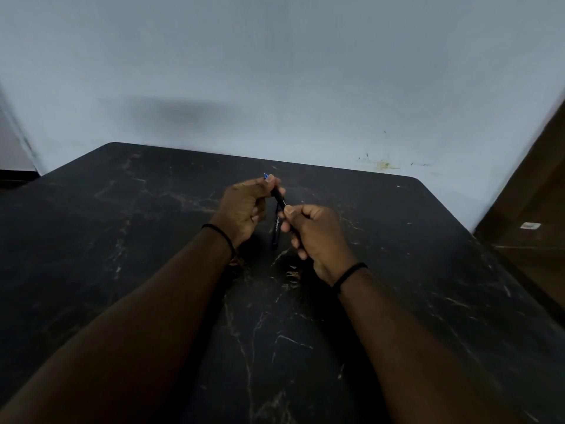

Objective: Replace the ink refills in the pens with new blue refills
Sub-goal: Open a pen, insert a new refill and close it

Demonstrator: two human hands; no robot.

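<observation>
Slim black plastic pen (278, 198) held above dark marbled table (153, 240); left hand (244, 206) pinches blue-tipped end, right hand (315, 231) grips barrel; second dark pen (275, 231) lies beneath; refill swap apparently mid-way, finished count indeterminable.

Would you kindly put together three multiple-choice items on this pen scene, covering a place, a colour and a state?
1. Where does the second pen lie?
A. on the dark table between the hands
B. on the floor
C. against the wall

2. What colour shows at the tip sticking out past the left hand?
A. red
B. blue
C. green

3. How is the black pen being held?
A. lying untouched
B. by one hand only
C. by both hands, the right hand at its near end

Answers: 1 A, it rests on the tabletop below the held pen; 2 B, a blue bit shows above the left fingers; 3 C, each hand grips one end.
</observation>
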